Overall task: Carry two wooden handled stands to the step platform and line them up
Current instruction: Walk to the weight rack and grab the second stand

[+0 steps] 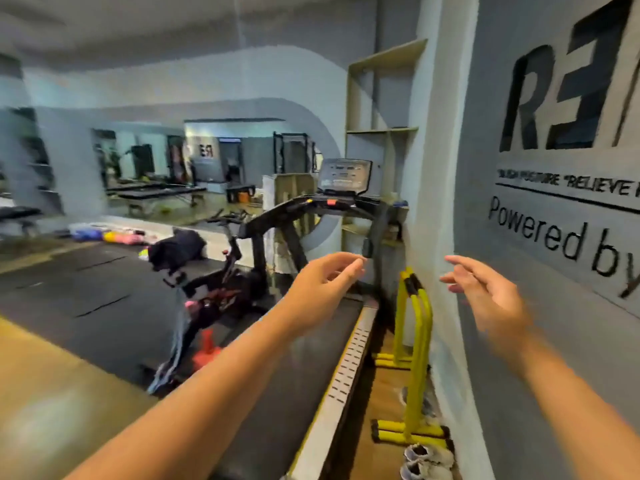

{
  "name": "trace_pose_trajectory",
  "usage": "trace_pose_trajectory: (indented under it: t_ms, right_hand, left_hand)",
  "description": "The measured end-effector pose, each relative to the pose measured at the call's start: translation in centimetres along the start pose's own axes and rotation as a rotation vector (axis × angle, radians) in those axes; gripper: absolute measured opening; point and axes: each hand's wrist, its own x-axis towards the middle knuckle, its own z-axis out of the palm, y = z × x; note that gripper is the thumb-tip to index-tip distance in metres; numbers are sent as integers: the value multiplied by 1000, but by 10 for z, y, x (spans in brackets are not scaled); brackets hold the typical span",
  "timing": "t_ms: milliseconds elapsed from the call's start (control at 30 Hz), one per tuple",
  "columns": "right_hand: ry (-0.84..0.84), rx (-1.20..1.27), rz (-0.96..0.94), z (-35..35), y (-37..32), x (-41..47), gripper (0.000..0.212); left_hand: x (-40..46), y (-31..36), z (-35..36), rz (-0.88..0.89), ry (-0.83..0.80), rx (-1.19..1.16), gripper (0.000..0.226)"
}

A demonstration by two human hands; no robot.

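Note:
My left hand (327,282) is stretched forward over the treadmill belt, fingers loosely curled and apart, holding nothing. My right hand (488,292) is raised beside the grey wall, fingers spread, also holding nothing. Between and below them a yellow metal stand (417,341) with a black grip on top rests on the wooden floor in the gap between treadmill and wall. No wooden handled stand and no step platform can be made out in this blurred view.
A black treadmill (311,358) runs forward under my left arm, its console (343,174) ahead. An exercise bike (214,282) stands to its left on black matting. A pair of shoes (427,460) lies by the wall. Wooden shelves (381,129) rise behind the treadmill.

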Motion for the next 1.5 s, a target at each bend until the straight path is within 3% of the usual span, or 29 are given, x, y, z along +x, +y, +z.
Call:
trace_pose_trajectory:
  t_ms: [67, 133, 333, 533, 700, 1000, 1267, 1500]
  right_hand:
    - [-129, 52, -46, 54, -16, 6, 48]
    - [-236, 114, -92, 113, -39, 5, 59]
    - [-557, 331, -217, 280, -134, -33, 55]
    - [-747, 495, -284, 414, -222, -92, 52]
    - [-850, 557, -295, 505, -277, -136, 23]
    - [-895, 607, -261, 624, -316, -162, 35]
    - [-929, 528, -287, 729, -304, -110, 37]
    - [-930, 530, -296, 841, -291, -2, 40]
  left_hand:
    - [-31, -5, -57, -72, 120, 85, 29]
    - [-65, -5, -114, -128, 234, 185, 30]
    - [-176, 18, -262, -253, 559, 374, 32]
    - [-283, 43, -366, -362, 768, 514, 31]
    - [-347, 53, -436, -405, 827, 589, 32]
    - [-380, 17, -532, -447, 859, 610, 35]
    - [-333, -80, -602, -462, 855, 577, 28]
    - [-243, -179, -684, -494, 854, 612, 19]
